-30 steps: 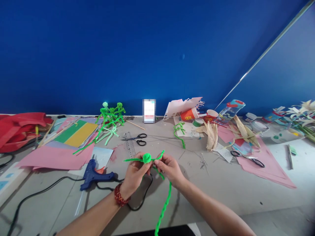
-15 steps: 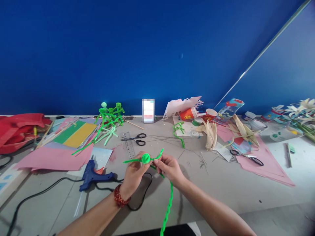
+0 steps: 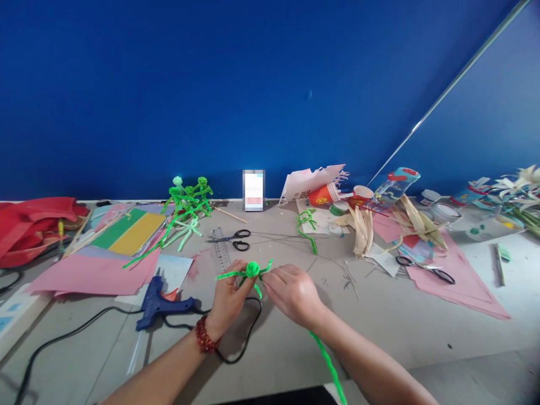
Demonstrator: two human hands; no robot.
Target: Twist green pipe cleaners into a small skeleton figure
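My left hand [image 3: 230, 292] pinches a green pipe-cleaner figure [image 3: 252, 270] just below its coiled round head, with two short arms sticking out sideways. My right hand [image 3: 291, 292] is closed on the same pipe cleaner right beside the head. A long twisted green tail [image 3: 328, 365] runs from under my right hand down toward the bottom edge of the view. A red bead bracelet [image 3: 203, 334] is on my left wrist. Both hands hover over the grey table [image 3: 379, 332].
A blue glue gun [image 3: 160, 304] with black cord lies left of my hands. Black scissors [image 3: 234, 238], a ruler [image 3: 221, 256], finished green figures [image 3: 189, 197], coloured paper sheets [image 3: 126, 230], paper cups [image 3: 324, 197], husks [image 3: 363, 230] and pink paper [image 3: 459, 281] crowd the table.
My right hand turned over the stem and the long tail swung from hanging straight down to trailing toward the lower right. The head stayed in my left fingers.
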